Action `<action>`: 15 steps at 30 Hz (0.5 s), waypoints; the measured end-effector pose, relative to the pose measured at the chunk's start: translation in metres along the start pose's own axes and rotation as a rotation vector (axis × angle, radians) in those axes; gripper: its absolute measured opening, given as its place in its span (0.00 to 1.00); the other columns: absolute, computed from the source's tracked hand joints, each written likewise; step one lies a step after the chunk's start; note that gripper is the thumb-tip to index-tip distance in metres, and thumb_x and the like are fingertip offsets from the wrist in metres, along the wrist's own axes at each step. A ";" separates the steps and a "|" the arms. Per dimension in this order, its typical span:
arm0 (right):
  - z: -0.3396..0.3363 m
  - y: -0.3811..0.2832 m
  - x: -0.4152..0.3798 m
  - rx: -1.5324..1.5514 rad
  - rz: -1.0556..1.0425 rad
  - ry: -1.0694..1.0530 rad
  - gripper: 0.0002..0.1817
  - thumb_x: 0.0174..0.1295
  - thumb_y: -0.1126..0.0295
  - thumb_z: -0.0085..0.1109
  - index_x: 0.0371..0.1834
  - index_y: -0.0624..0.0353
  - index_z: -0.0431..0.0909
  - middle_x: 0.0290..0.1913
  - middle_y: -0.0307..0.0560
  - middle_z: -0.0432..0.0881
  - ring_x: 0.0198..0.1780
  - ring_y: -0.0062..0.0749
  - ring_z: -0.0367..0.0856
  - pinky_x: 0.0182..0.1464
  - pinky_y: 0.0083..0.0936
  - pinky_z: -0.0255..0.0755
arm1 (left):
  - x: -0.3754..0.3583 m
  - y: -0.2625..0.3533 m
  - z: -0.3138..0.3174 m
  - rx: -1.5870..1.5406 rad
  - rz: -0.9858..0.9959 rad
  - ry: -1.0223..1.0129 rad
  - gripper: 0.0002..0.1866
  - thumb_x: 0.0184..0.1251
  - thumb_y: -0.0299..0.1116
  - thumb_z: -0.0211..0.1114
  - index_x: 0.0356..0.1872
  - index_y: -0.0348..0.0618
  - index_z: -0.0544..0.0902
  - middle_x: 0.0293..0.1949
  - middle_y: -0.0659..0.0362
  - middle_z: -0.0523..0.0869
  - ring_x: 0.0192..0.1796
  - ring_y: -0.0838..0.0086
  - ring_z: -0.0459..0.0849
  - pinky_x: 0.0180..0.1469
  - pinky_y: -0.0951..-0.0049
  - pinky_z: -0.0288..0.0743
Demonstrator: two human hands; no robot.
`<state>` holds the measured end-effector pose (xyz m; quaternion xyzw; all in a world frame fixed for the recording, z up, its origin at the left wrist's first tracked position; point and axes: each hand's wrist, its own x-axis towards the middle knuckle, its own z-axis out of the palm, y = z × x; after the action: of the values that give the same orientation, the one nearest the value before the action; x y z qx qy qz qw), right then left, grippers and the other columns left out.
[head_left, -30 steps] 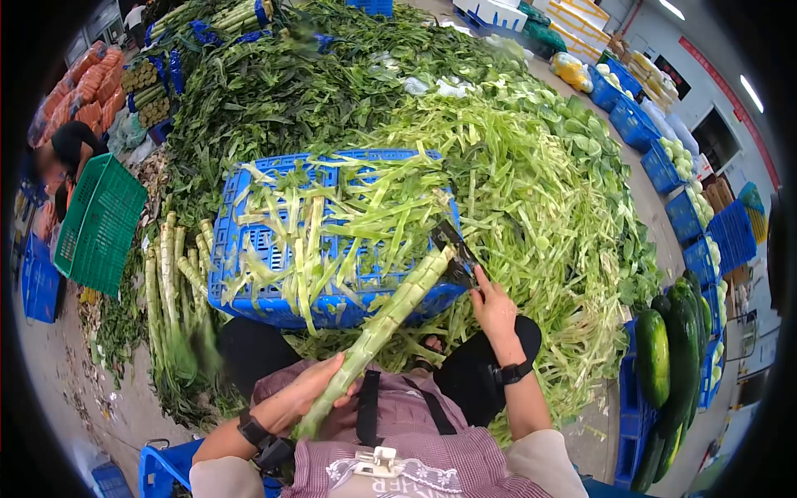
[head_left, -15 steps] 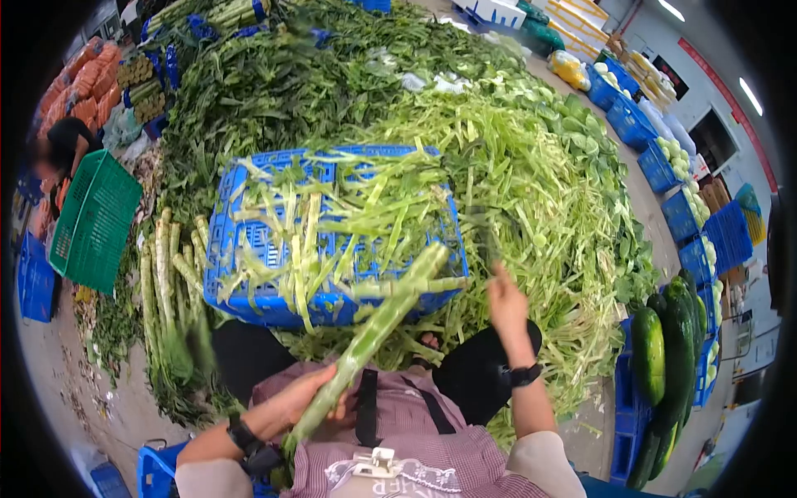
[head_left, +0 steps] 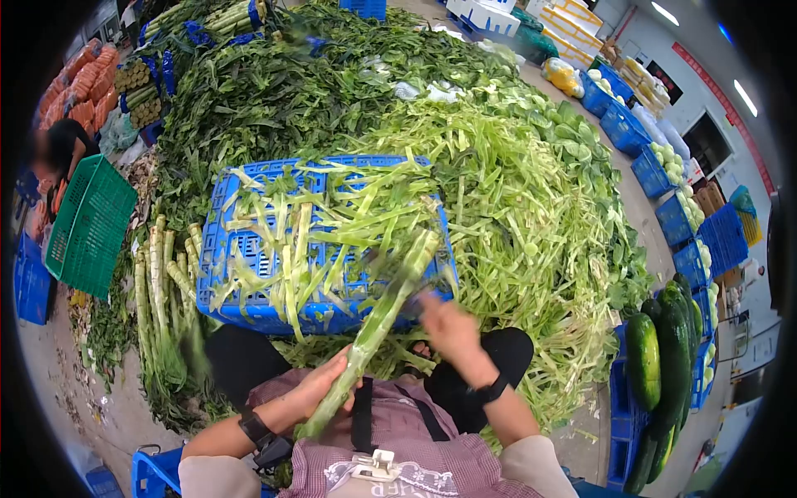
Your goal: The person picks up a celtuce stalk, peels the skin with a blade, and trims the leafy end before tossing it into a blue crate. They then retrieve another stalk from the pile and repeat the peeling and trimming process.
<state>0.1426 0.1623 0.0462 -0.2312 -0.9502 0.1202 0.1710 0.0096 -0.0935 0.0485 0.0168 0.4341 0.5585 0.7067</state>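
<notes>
My left hand is wrapped round the lower part of a thick green stalk, which slants up and to the right over the blue crate. Close to the stalk's upper part is my right hand, closed on a dark tool, blurred by motion, perhaps a knife or peeler. An upturned-looking blue crate stands in front of my knees, strewn with pale green peel strips. More peelings lie heaped to its right.
Uncut stalks lie left of the crate. Dark leaves are piled behind it. A green basket stands near a bent-over person at the left. Large dark green gourds and blue crates line the right.
My right hand has moved left and down, from beside the crate to the stalk, bringing the blurred tool against or near it. My left hand still holds the stalk.
</notes>
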 end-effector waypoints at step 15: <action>-0.010 -0.031 -0.017 0.059 -0.289 -0.252 0.14 0.57 0.62 0.60 0.47 0.39 0.77 0.21 0.41 0.71 0.22 0.37 0.77 0.22 0.36 0.72 | -0.002 0.012 -0.019 -0.018 -0.087 -0.009 0.27 0.74 0.53 0.47 0.64 0.45 0.65 0.36 0.57 0.77 0.27 0.72 0.82 0.29 0.72 0.81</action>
<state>0.1483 0.1282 0.0599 -0.0705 -0.9835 0.1502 0.0726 -0.0120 -0.0992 0.0442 -0.0058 0.4262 0.5310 0.7324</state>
